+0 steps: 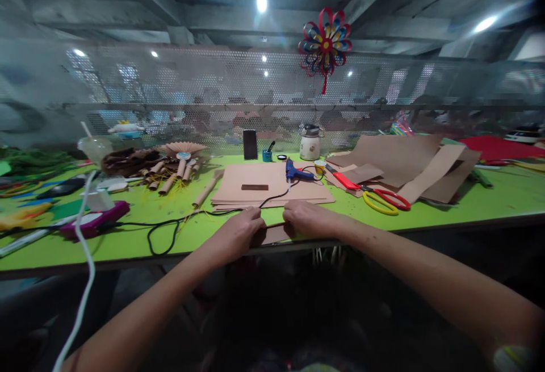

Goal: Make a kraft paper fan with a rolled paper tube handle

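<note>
My left hand [239, 232] and my right hand [309, 218] rest side by side at the near edge of the green table [489, 201]. Both are closed, fingers curled over a small piece of brown paper [275, 233] held between them; it appears to be rolled or folded, but I cannot tell which. Just beyond the hands lies a stack of brown paper sheets [268, 187] with a dark brown strip [254, 187] on top. A blue glue gun [296, 172] stands on the stack, its black cord [170, 230] looping left past my left hand.
Red and yellow scissors [377, 196] and loose brown paper [409, 167] lie to the right. Rolled paper tubes [174, 176] and a paper fan [182, 147] sit left, near a purple device [96, 218] and a white cable [83, 281]. A mesh screen [213, 93] backs the table.
</note>
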`<state>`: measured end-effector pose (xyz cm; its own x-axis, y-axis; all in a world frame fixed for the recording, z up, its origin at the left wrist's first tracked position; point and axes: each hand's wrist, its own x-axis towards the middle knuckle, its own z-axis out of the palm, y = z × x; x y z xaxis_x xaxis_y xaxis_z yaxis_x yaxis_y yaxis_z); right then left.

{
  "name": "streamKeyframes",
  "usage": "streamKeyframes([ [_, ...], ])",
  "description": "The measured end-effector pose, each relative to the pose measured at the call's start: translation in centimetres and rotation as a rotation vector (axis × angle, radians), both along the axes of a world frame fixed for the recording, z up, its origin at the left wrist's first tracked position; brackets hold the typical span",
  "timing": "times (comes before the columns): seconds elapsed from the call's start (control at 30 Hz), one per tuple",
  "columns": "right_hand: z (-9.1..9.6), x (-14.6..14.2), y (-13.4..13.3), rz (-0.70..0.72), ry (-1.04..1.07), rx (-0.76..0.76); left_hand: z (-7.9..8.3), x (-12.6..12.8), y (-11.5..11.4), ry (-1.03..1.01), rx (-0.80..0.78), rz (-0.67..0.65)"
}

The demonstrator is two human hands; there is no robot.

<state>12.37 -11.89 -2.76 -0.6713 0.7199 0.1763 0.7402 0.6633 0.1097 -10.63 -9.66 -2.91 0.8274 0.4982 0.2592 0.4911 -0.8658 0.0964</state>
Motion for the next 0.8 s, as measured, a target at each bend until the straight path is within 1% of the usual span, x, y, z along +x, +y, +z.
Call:
streamKeyframes([
  [0.07,-0.2,-0.1,-0.3,0.013,-0.039,0.051,-0.3,-0.1,0.0,0.01,0.045,-0.01],
  [0.2,-0.5,-0.4,-1.1,0.034,-0.113,0.138,-0.6,-0.4,0.0,0.042,0.082,-0.008],
  [0.3,-0.5,-0.6,-1.5,0.027,-0.143,0.156,-0.7,-0.6,-0.1,0.025,0.093,-0.01],
  [0.37,-0.5,-0.8,-1.7,0.018,-0.152,0.149,-0.6,-0.6,-0.1,-0.013,0.06,-0.016],
  [0.43,-0.4,-0.9,-1.8,0.009,-0.162,0.143,-0.5,-0.5,0.2,-0.088,-0.02,-0.009],
  [0.5,-0.4,-0.9,-1.8,-0.003,-0.162,0.147,-0.1,0.0,0.9,-0.189,-0.135,0.057],
  [0.6,-0.7,-0.6,-2.1,-0.024,-0.135,0.174,0.5,1.5,2.1,-0.308,-0.378,0.201],
  [0.67,-1.1,-0.3,-2.2,-0.031,-0.101,0.217,0.7,2.8,2.5,-0.314,-0.544,0.238],
  [0.73,-1.7,0.1,-2.4,-0.034,-0.053,0.275,0.8,4.0,2.6,-0.285,-0.598,0.25],
  [0.8,-2.2,0.4,-2.5,-0.042,0.007,0.334,0.8,4.9,2.2,-0.263,-0.601,0.249],
])
